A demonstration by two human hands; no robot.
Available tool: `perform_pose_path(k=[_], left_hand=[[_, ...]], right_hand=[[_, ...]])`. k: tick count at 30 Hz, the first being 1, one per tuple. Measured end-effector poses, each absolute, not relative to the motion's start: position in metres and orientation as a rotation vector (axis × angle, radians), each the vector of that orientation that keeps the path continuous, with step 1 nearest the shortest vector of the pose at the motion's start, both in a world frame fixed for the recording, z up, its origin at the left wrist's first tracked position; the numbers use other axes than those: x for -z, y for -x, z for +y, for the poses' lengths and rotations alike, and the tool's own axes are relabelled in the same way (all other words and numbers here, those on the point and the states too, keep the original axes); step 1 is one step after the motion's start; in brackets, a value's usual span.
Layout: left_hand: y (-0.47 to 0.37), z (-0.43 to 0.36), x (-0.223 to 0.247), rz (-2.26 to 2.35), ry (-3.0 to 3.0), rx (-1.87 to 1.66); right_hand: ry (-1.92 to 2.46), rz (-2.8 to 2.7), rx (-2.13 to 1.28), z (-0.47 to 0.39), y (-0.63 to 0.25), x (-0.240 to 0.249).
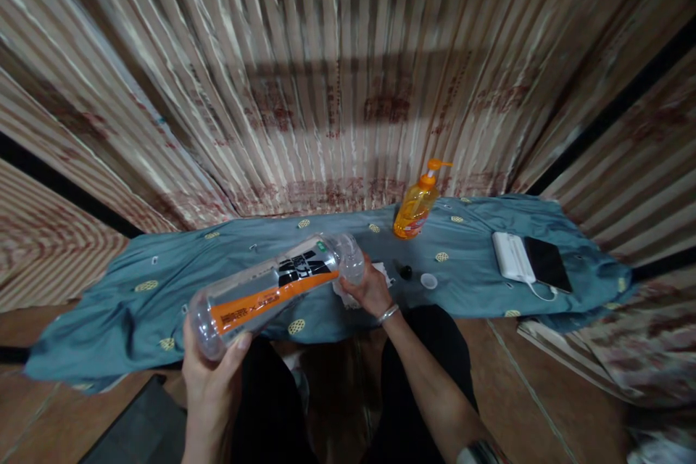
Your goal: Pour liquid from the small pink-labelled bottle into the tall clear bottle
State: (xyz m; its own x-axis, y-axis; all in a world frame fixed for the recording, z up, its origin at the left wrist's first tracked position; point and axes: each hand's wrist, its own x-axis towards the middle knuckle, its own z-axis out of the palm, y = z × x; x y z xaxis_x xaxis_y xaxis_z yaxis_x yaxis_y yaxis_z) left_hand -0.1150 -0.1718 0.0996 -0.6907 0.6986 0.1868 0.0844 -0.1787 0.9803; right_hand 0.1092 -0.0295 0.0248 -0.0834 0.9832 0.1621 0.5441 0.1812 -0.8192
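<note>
Plastic bottle slants left of the pump bottle, the left hand supporting its base and the right hand its clear opposite end, fingers curled around both; repositioning calls for coordinated hands.

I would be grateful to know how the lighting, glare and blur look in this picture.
Head view: rather dim, with a broad shadow band across the hanging curtain; pale glints on the clear labelled bottle; the lower right corner dark and soft; edges apparently stretched, as by a wide lens.
</note>
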Motion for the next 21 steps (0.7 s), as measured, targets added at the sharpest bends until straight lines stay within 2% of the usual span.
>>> perform_pose_path(k=[11, 21], left_hand=[[0.111, -0.175, -0.111, 1.581, -0.804, -1.901], [0.12, -0.172, -0.1, 1.617, -0.784, -1.931]], right_hand=[[1.464, -1.737, -0.749, -0.03, -0.109, -0.026], [1.511, -1.763, -0.682, -0.03, -0.108, -0.025]])
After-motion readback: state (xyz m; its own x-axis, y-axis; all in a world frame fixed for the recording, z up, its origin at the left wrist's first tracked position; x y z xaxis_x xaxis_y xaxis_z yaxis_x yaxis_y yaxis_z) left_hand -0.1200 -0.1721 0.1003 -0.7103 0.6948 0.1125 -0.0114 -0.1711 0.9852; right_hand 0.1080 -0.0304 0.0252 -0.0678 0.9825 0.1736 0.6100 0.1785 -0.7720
